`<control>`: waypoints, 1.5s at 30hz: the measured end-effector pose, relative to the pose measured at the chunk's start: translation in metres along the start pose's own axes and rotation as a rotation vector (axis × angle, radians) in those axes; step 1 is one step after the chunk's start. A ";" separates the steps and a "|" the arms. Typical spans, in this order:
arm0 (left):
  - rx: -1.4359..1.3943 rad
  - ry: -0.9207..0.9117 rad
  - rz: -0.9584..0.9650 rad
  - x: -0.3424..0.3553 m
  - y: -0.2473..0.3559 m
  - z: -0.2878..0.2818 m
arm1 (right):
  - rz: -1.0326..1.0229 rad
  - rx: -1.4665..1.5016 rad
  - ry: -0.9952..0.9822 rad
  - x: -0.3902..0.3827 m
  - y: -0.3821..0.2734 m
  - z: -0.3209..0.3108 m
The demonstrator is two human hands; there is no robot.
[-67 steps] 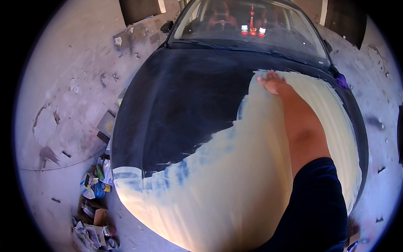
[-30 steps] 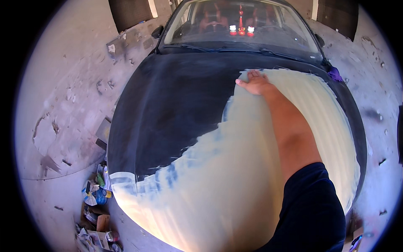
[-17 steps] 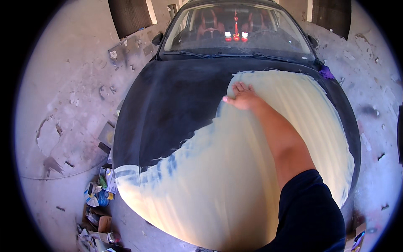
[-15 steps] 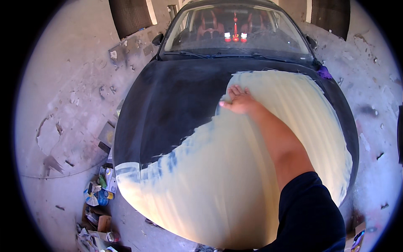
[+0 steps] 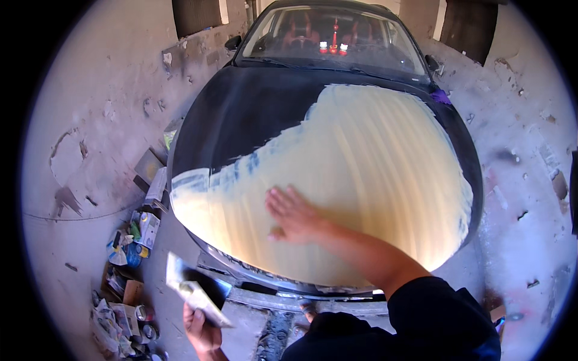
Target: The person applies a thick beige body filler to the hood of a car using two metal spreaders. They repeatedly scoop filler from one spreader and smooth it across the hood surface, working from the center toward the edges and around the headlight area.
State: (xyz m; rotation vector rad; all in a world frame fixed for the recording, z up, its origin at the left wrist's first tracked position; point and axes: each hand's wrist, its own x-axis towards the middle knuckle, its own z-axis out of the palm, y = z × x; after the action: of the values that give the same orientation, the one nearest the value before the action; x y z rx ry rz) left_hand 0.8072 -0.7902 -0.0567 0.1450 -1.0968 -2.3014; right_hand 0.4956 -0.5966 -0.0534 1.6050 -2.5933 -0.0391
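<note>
The car (image 5: 328, 108) stood nose-on to the person in a rough concrete yard, its dark hood (image 5: 241, 120) covered over more than half its area, on the right and near side, by a pale cream filler coat (image 5: 373, 174) with faint lengthwise streaks; bare dark paint remained on the far left. The floor (image 5: 90, 150) to the left was stained, with a heap of cans and cartons (image 5: 129, 277) beside the front corner. The right hand (image 5: 295, 215) lay flat, fingers spread, palm down on the coat near the front edge, holding nothing. The left hand (image 5: 201, 325) hung low in front of the bumper, its fingers closed around a flat metal spreader (image 5: 192, 292) smeared with cream paste, clear of the hood. This looked like a pause to feel the surface between spreading passes. The next move would probably call for bringing the spreader up to the ragged edge of the coat and drawing it evenly over the uncovered dark area.
</note>
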 end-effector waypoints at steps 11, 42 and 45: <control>-0.219 -0.384 -0.497 -0.010 -0.064 0.107 | -0.164 2.355 0.097 -0.110 -0.062 -0.018; 0.505 0.210 0.306 0.143 -0.214 0.104 | 0.895 0.097 -0.115 0.130 0.505 -0.075; 0.466 0.212 0.313 0.136 -0.219 0.085 | 0.896 0.039 -0.169 0.149 0.522 -0.067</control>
State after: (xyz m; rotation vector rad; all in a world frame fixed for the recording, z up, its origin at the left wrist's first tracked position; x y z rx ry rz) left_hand 0.5667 -0.6982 -0.1434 0.3606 -1.4131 -1.6869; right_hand -0.0300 -0.4948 0.0589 0.3339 -3.1887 -0.0588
